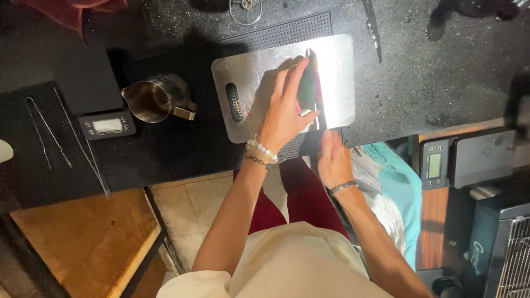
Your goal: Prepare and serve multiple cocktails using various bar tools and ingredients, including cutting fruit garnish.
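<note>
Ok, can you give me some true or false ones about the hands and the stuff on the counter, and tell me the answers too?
1. The left hand presses a dark green vegetable on the metal cutting board. True.
2. The right hand holds a spoon. False: it grips a knife, whose blade lies along the vegetable.
3. A steel pitcher stands left of the board. True.
4. The pitcher stands on the small scale. False: it stands beside it, on the black mat.
5. Tweezers lie on the counter at far left. True.

Dark green vegetable [305, 86], lengthwise on steel board [262, 67]
</note>
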